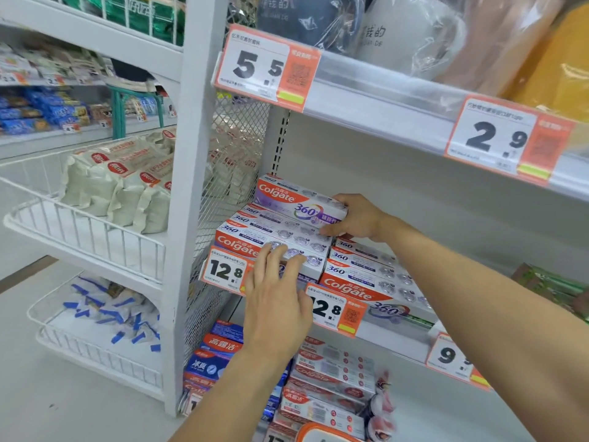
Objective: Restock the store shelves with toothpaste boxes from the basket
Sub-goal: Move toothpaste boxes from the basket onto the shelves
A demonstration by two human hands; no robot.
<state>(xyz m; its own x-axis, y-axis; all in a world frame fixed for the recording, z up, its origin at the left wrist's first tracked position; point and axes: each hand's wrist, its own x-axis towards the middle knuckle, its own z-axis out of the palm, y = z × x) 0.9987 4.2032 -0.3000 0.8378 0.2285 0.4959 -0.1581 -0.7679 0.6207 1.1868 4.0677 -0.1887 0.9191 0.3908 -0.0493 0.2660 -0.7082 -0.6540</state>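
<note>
A purple-and-white Colgate 360 toothpaste box (293, 199) lies on top of the left stack of the same boxes (271, 237) on the middle shelf. My right hand (357, 218) grips its right end, thumb under, fingers over. My left hand (274, 295) lies flat with straight fingers on the front edge of the left stack, above the 12.8 price tag (223, 269). A second stack of Colgate boxes (366, 269) sits just to the right. The basket's orange rim (322, 433) shows at the bottom edge.
Wrapped mugs (408, 36) stand on the shelf above, whose rail (382, 97) carries 5.5 and 2.9 tags. The lower shelf holds more toothpaste boxes (328, 384). Green boxes (554, 288) sit far right. A white wire rack (95, 231) with packets stands left.
</note>
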